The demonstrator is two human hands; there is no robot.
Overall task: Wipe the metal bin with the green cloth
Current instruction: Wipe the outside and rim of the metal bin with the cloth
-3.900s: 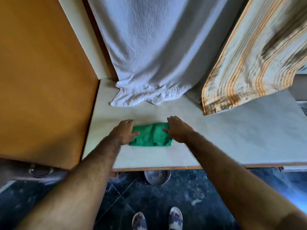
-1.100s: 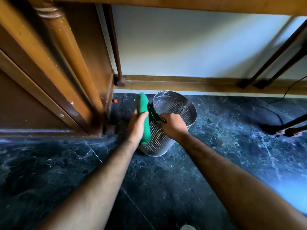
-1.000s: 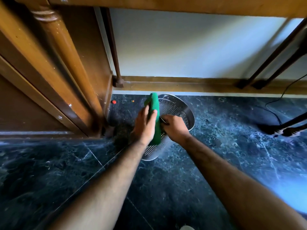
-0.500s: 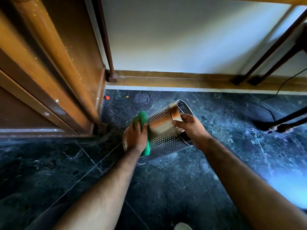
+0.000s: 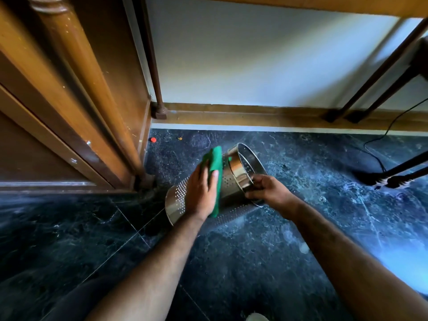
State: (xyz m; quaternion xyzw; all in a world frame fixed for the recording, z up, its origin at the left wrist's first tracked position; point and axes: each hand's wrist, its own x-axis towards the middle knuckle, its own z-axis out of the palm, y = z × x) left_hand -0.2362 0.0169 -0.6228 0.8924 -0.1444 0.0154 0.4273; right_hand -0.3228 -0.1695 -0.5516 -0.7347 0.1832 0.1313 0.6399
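Observation:
The perforated metal bin (image 5: 232,181) is tipped on its side just above the dark marble floor, its open mouth facing right and away. My left hand (image 5: 201,193) presses the folded green cloth (image 5: 215,165) flat against the bin's upper side wall. My right hand (image 5: 268,189) pinches the near part of the bin's rim and holds the bin tilted. The bin's base, at the left, is partly hidden behind my left hand.
A wooden cabinet with a turned post (image 5: 76,93) stands close on the left. A wooden skirting (image 5: 254,115) runs along the white wall behind. Dark furniture legs (image 5: 370,79) and a black cable (image 5: 379,144) are at the right. A small red cap (image 5: 152,140) lies by the cabinet.
The bin went from upright to tipped on its side. My left hand slid the cloth from the base end up toward the rim. My right hand shifted lower on the rim.

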